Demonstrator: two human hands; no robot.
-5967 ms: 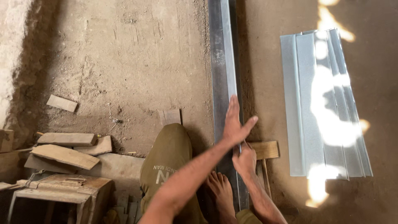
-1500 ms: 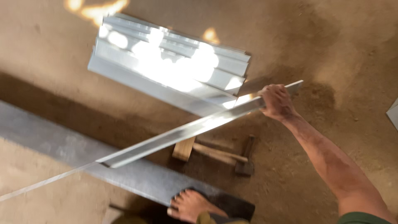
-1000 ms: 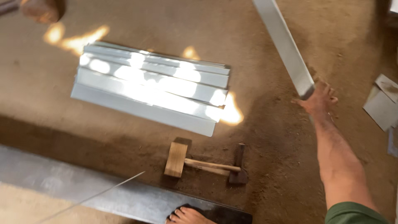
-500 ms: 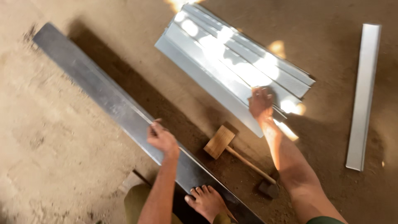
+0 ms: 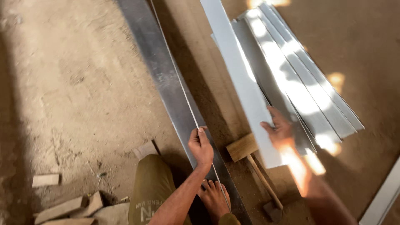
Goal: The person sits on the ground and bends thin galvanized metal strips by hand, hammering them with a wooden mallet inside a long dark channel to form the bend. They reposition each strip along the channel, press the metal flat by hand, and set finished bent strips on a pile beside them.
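Note:
My left hand grips a thin metal strip that lies lengthwise on a long dark steel beam on the dirt floor. My right hand holds the near end of a long light grey folded sheet-metal strip, which lies tilted over a stack of similar strips. A wooden mallet rests on the floor between my two hands. My bare foot presses on the beam's near end, beside my knee in olive trousers.
Wood offcuts lie at the bottom left, and a small block sits by my knee. Another grey strip crosses the bottom right corner. A dark hammer head lies at the mallet handle's end. Sunlight patches fall on the stack.
My right hand has taken one grey strip off the stack's edge and now holds its near end. My left hand has closed on the thin strip on the beam.

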